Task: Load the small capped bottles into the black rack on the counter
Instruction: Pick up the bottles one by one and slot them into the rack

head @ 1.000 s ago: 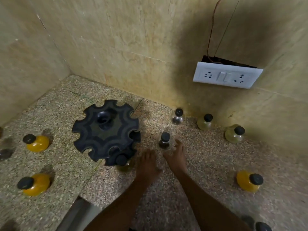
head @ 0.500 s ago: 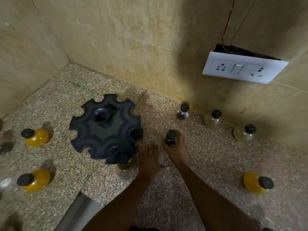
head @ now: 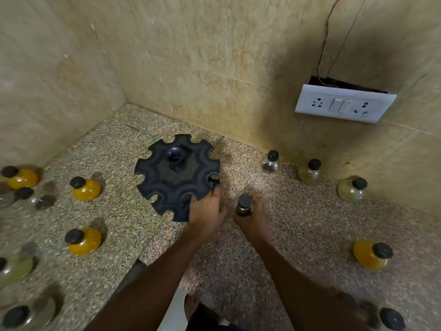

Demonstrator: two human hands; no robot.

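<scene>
The black rack (head: 167, 177), a round disc with notches around its rim, stands on the speckled counter near the corner. A black cap (head: 214, 181) shows in its right-hand notch. My left hand (head: 206, 211) lies curled over the rack's front right rim and hides the notch there. Just to its right, my right hand (head: 251, 217) grips a small dark bottle (head: 243, 206) with a black cap, held upright beside the rack. Loose capped bottles stand around: a clear one (head: 269, 162), two pale ones (head: 309, 172) (head: 352, 189), and an orange one (head: 371, 254).
Several orange and clear bottles sit left of the rack, such as orange ones (head: 86, 188) (head: 83, 241). Tiled walls close the back and left. A white switch plate (head: 343, 103) hangs loose on the back wall. The counter's front edge (head: 143, 266) drops off between my arms.
My right hand closed on the dark bottle and holds it nearer the rack. My left hand moved up onto the rack's front right rim. The view shifted.
</scene>
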